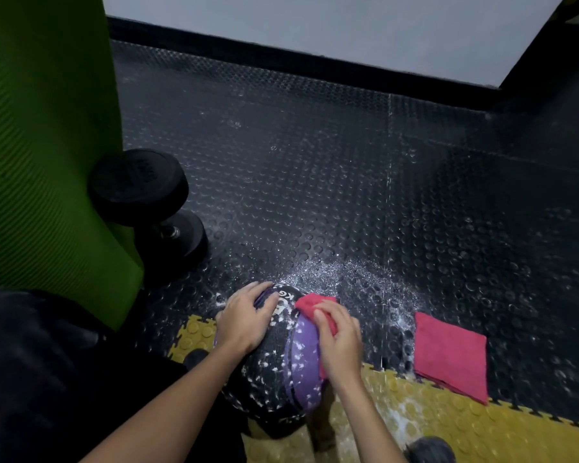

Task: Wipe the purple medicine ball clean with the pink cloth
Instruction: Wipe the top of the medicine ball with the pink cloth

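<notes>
Bracing the purple medicine ball (278, 372) appeared to be the job of the left grip (244, 324). It lay on the upper left of the ball with fingers spread along the curve, pinching nothing, probably to stop the ball rolling under wiping pressure. The ball rested on the floor directly below the person, where the black studded floor (314, 162) met the yellow tiles (448, 429).

The right grip (339, 342) had its fingers curled over the bunched pink cloth (311, 304) and pressed it against the upper right of the ball, beside the purple band. White flecks covered both the black and the purple panels, so the cleaning was judged far from complete. White residue (331, 275) also lay scattered on the floor beyond the ball.

A second folded cloth (448, 355) lay on the floor to the right, apart from the ball, probably as a spare within reach. A dumbbell (147, 198) lay against a green mat (47, 145) to the left, clear of the work.
</notes>
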